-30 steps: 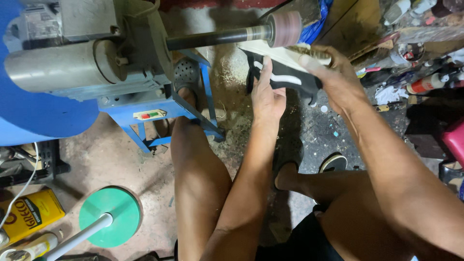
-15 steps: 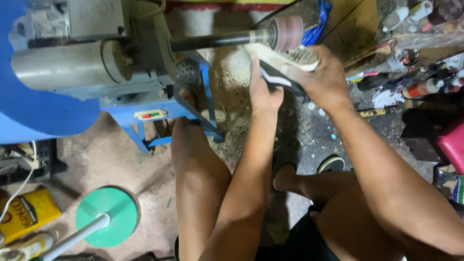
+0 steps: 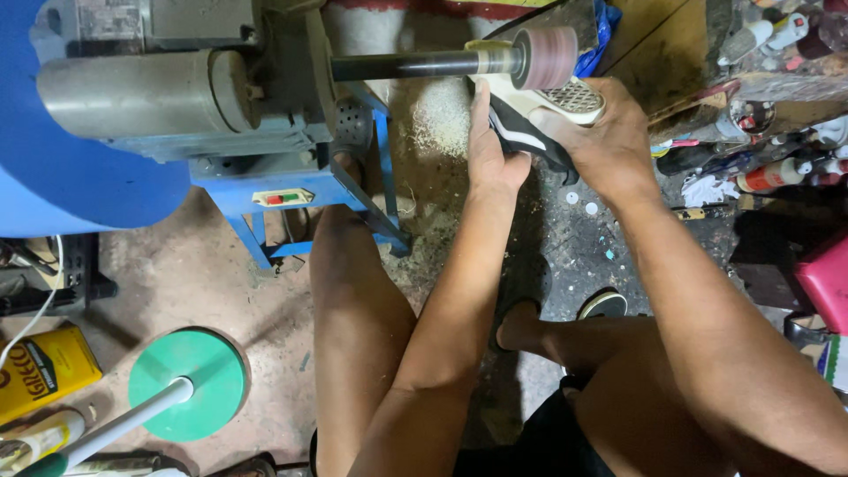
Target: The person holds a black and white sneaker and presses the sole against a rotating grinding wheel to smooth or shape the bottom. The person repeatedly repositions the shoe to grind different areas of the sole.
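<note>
- The left hand reaches forward with the arm nearly straight, fingers pointing up and closed along the left side of a black-and-white shoe.
- The right hand comes in from the right, wrist bent, and wraps over the shoe's cream sole, gripping it firmly.
- The shoe is held in the air, sole up, pressed just under the pinkish sanding drum.
- That drum sits at the end of a dark shaft running from the grey motor on a blue stand.
- Sawdust lies on the floor below.
</note>
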